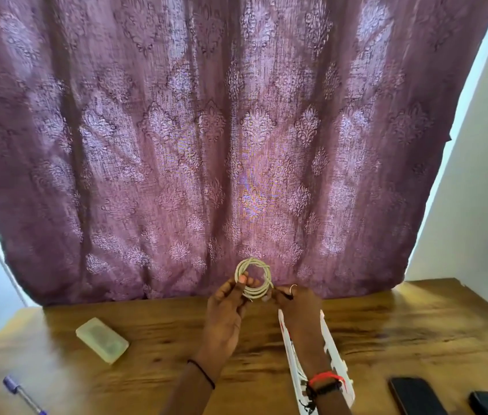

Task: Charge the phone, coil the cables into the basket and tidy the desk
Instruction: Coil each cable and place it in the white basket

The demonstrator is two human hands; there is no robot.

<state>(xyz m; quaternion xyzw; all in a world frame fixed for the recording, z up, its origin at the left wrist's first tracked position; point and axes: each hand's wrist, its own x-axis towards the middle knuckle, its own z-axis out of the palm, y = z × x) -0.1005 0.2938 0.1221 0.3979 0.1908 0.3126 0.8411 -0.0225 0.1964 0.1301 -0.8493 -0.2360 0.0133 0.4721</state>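
White cable (253,278) was seen from the head camera wound into a small coil, held above the far edge of the table (162,324). It was gripped by the left hand (226,310), and its lower edge was pinched by the right hand (295,301). Coiling was judged nearly done. No basket was in view, so one must be located next. A dark phone (416,395) lay near right.

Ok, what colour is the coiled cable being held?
The thin coiled cable is off-white; head view.
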